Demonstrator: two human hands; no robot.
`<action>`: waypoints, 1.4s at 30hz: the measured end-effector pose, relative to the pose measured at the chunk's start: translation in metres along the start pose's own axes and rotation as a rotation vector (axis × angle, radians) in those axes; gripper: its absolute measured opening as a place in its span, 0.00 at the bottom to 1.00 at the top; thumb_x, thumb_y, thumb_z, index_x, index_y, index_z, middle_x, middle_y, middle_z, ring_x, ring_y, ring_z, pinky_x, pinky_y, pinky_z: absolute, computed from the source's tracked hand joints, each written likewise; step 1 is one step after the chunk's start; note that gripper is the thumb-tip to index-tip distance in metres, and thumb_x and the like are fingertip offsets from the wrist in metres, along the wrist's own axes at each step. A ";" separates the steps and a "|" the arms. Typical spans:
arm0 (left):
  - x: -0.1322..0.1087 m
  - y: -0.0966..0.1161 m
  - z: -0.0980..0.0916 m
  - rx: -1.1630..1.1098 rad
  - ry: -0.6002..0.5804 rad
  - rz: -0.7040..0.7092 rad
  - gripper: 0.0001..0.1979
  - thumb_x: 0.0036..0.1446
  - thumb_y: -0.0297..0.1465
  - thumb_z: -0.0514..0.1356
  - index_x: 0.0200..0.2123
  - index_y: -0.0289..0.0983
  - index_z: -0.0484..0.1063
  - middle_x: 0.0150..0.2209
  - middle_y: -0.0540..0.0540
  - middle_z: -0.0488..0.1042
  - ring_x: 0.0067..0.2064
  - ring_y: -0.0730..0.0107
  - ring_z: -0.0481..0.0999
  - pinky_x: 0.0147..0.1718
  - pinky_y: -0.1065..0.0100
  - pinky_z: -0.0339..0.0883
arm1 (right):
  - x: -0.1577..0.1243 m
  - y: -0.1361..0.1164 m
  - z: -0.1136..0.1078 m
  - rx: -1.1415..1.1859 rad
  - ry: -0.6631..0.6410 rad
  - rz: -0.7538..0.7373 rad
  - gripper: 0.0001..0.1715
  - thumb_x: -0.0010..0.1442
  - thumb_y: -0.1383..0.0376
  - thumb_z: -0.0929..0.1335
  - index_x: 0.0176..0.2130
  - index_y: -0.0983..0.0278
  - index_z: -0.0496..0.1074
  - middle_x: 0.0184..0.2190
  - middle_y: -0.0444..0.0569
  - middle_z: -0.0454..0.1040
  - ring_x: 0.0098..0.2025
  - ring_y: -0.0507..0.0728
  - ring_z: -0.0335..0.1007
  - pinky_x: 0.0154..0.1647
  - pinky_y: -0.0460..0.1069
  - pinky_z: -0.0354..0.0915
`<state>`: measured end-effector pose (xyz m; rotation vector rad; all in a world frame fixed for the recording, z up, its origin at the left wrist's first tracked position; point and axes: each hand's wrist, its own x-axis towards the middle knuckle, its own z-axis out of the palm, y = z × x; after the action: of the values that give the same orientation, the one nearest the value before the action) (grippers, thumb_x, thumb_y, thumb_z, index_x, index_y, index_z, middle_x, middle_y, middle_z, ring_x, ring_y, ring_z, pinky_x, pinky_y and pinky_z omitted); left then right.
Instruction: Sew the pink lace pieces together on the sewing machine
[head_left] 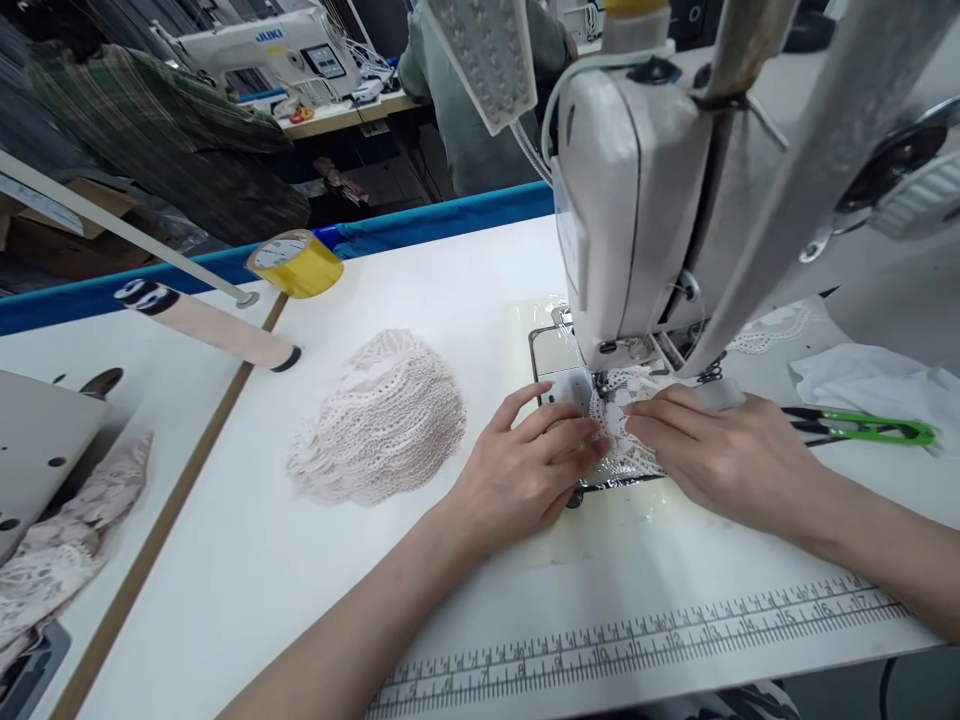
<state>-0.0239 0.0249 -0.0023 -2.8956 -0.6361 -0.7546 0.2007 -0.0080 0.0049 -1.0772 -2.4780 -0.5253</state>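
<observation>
A piece of white lace [628, 455] lies under the needle area of the sewing machine [611, 210]. My left hand [529, 465] rests flat on the metal plate left of the needle, fingers stretched, with some fingertips touching the lace's left edge. On the other side, my right hand [724, 450] presses its fingers together on the lace; its thumb is mostly hidden. A pale translucent piece [721, 395] shows at a right-hand finger. Left of my hands lies a fanned pile of lace pieces [390, 420].
Green thread snips [892, 428] and a white cloth [885, 385] lie at the right. A yellow tape roll [296, 265] and a pink-wrapped rod [217, 328] stand at the left. A printed ruler [637, 645] runs along the front edge. Two people are beyond the blue edging [450, 212].
</observation>
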 end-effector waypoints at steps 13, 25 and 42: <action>-0.001 0.000 -0.002 0.020 -0.023 0.042 0.11 0.60 0.24 0.55 0.41 0.41 0.74 0.43 0.50 0.78 0.47 0.67 0.75 0.57 0.53 0.59 | -0.001 -0.002 0.001 0.142 -0.009 -0.033 0.14 0.58 0.78 0.63 0.36 0.67 0.76 0.37 0.48 0.78 0.38 0.54 0.72 0.29 0.49 0.61; -0.001 -0.002 -0.004 -0.008 -0.003 0.064 0.11 0.58 0.22 0.54 0.37 0.40 0.74 0.39 0.51 0.79 0.43 0.69 0.76 0.56 0.55 0.60 | 0.000 -0.002 0.001 0.114 -0.013 -0.044 0.15 0.58 0.80 0.62 0.34 0.65 0.74 0.37 0.47 0.78 0.34 0.52 0.71 0.27 0.48 0.58; -0.001 -0.002 -0.007 -0.012 -0.015 0.051 0.11 0.59 0.23 0.54 0.37 0.41 0.75 0.39 0.52 0.79 0.42 0.70 0.76 0.55 0.55 0.60 | 0.000 -0.001 0.000 0.128 -0.003 -0.041 0.15 0.57 0.80 0.62 0.32 0.66 0.74 0.36 0.47 0.78 0.34 0.53 0.71 0.27 0.48 0.58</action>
<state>-0.0280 0.0251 0.0032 -2.9188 -0.5583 -0.7330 0.1998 -0.0086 0.0052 -0.9800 -2.5039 -0.3713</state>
